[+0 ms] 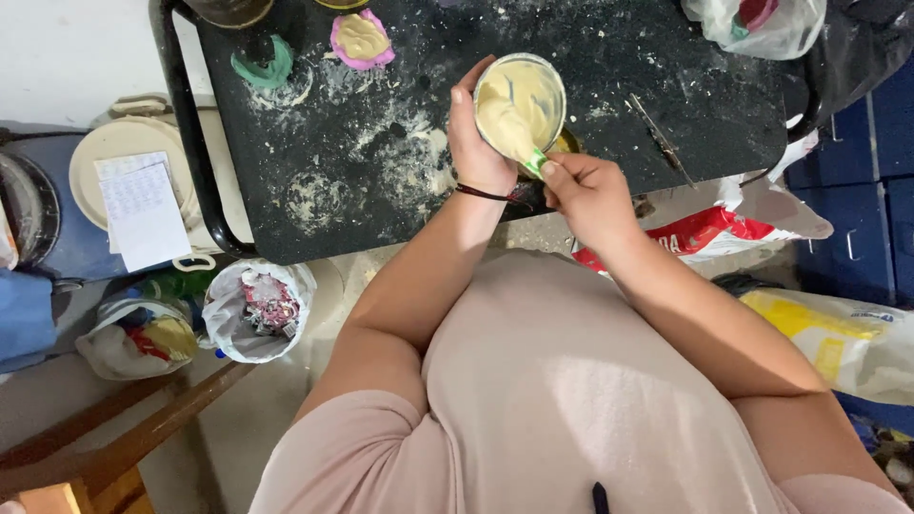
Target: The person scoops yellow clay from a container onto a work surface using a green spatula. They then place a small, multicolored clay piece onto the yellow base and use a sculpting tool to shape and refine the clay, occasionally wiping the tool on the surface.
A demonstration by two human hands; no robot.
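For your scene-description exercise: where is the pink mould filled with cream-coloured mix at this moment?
In the head view the pink mould lies at the top of the black table, left of the bowl in the left hand, just right of a green mould.

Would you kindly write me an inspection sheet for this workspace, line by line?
Surface: black table, dusted with pale powder and dried rings.
Job's things: round bowl of cream paste; green-handled spoon dipped in it.
Clutter: pink mould, green mould, thin metal tool, plastic bag at the far corner.
Grippers: left hand grips the bowl; right hand holds the spoon.
Cables: nothing seen.
Surroundings: bag of scraps, red-and-white sack, yellow sack, notepad, blue crates.
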